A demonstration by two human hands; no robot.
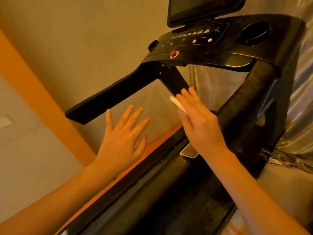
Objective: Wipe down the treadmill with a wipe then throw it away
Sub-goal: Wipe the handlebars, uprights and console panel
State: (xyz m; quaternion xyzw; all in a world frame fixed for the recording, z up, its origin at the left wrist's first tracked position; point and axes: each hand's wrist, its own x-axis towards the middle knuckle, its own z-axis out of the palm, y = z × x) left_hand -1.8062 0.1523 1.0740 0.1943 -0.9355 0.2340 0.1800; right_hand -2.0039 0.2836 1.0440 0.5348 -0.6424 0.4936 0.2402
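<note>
A black treadmill (220, 53) fills the right half of the head view, its console at the top and its belt running down to the bottom edge. My right hand (198, 116) lies flat with straight fingers against the left upright post (172, 78), pressing a folded white wipe (177, 103) onto it; only the wipe's edge shows past my palm. My left hand (123, 134) hovers with fingers spread, below the left handrail (110, 97), touching nothing.
A dark screen (199, 9) stands above the console, which has a red stop button (173, 53) and a round cup holder (255, 31). A beige wall with an orange stripe (42, 102) runs along the left. Shiny plastic sheeting (299, 99) hangs behind the treadmill at right.
</note>
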